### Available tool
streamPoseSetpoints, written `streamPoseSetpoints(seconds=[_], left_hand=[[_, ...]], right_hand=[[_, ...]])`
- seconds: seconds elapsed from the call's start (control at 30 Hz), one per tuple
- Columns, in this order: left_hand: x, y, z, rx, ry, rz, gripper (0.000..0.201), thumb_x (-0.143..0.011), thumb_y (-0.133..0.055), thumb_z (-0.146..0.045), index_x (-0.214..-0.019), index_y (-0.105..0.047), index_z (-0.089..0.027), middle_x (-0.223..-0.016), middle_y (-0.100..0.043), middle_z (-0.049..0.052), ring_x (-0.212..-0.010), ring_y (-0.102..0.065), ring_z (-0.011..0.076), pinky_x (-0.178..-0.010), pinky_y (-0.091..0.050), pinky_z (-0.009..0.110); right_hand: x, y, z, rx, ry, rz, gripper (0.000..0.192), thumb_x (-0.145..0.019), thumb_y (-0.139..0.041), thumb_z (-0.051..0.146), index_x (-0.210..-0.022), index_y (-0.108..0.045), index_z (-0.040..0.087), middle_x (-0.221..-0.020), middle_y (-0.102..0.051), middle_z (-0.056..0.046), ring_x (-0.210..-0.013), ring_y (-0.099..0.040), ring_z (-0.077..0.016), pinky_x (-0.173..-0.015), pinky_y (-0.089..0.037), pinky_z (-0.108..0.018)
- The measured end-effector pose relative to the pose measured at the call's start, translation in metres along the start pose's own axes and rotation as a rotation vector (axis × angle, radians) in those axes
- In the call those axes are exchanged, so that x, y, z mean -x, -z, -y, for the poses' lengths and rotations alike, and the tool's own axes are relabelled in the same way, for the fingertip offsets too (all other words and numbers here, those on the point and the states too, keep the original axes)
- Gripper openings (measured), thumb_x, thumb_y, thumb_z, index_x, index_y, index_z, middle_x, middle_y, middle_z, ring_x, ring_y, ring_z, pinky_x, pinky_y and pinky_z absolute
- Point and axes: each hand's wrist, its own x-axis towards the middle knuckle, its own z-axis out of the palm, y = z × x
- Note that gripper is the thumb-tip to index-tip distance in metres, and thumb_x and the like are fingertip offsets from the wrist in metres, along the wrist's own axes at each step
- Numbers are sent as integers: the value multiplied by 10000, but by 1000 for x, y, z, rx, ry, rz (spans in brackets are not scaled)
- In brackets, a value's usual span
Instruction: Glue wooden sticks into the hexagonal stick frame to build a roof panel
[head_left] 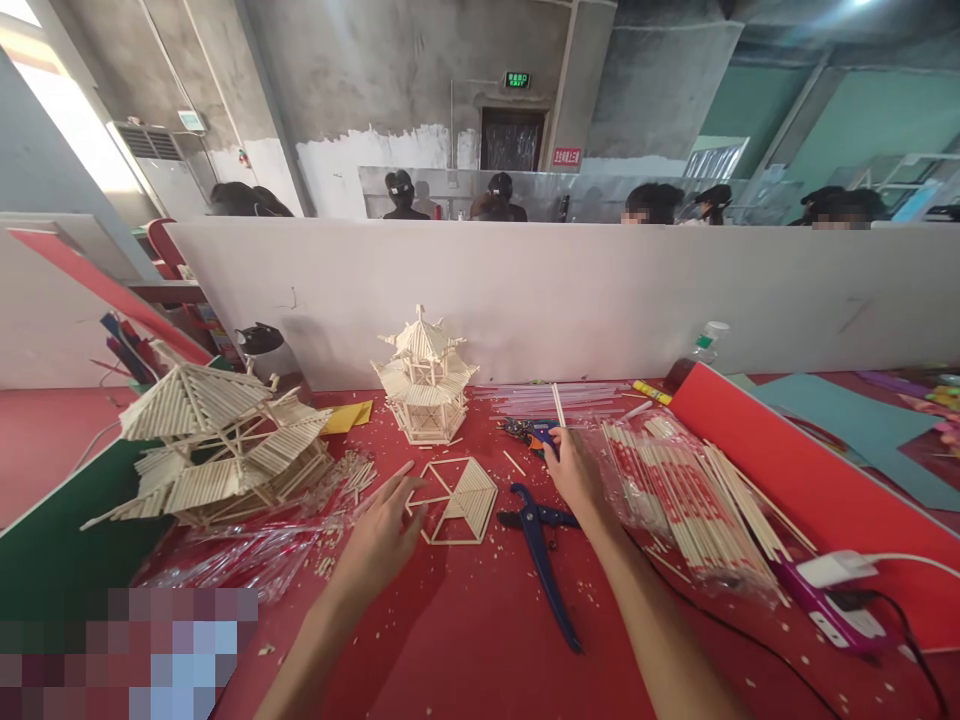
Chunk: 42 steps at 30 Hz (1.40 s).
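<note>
On the red tabletop lies a flat hexagonal stick frame (474, 492), its right part filled with rows of thin wooden sticks. My left hand (384, 525) is at its left edge, fingers stretched out and apart, holding nothing that I can see. Beyond the frame to the right, my right hand (576, 468) is closed around a pair of thin wooden sticks (558, 404) that point up and away. Just behind those fingers lies a blue tool (534, 431), partly covered by the hand. Blue-handled cutters (541, 560) rest between the frame and my right forearm.
A small stick pagoda (426, 385) stands at the back, a larger stick pavilion (225, 445) at left. Bagged sticks (686, 500), a purple power strip (832, 605) and a red board (817, 490) are on the right. A white partition (525, 300) closes the back; people sit beyond it.
</note>
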Motion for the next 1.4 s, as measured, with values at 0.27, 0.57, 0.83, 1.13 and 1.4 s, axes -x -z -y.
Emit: streamPoseSetpoints(seconds=[0.27, 0.57, 0.83, 1.13, 1.4], left_hand=[[-25, -21, 3, -19, -82, -61, 260, -1021, -417, -265, -1162, -634, -242, -1086, -708, 67, -832, -714, 203, -763, -529, 315], [-14, -32, 20, 230, -23, -160, 297, -1024, -509, -362, -1286, -603, -258, -1185, -727, 69, -1071, -702, 241, -934, -539, 363], [-14, -43, 7, 671, 140, -191, 316, -996, -583, -430, -1230, -608, -218, -1037, -740, 60, -803, -706, 183, -740, -578, 305], [-12, -45, 18, 691, 177, -333, 225, -975, -619, -425, -952, -639, -202, -660, -595, -30, -561, -551, 130, -546, -448, 237], [-17, -35, 9, 909, 215, -564, 235, -1032, -532, -447, -942, -469, -240, -949, -699, -2, -484, -526, 66, -502, -443, 223]], right_hand=[[-3, 16, 6, 7, 68, -17, 291, -1006, -416, 236, -1181, -631, 148, -1084, -717, -181, -1030, -665, -320, -908, -506, -448], [16, 42, 58, -184, 438, 307, 325, -981, -432, 85, -1125, -666, 259, -1051, -743, -17, -922, -701, -167, -840, -517, -250], [37, 38, 91, -199, 680, 590, 269, -922, -488, 29, -1030, -649, 216, -961, -714, -20, -772, -632, -169, -697, -425, -269], [35, 38, 90, -263, 530, 655, 587, -967, -402, 47, -1488, -480, 306, -1188, -753, -28, -994, -724, -197, -841, -523, -277], [31, 36, 79, -343, 415, 581, 545, -1000, -363, 81, -1493, -469, 289, -1315, -728, -62, -1120, -731, -211, -914, -563, -316]])
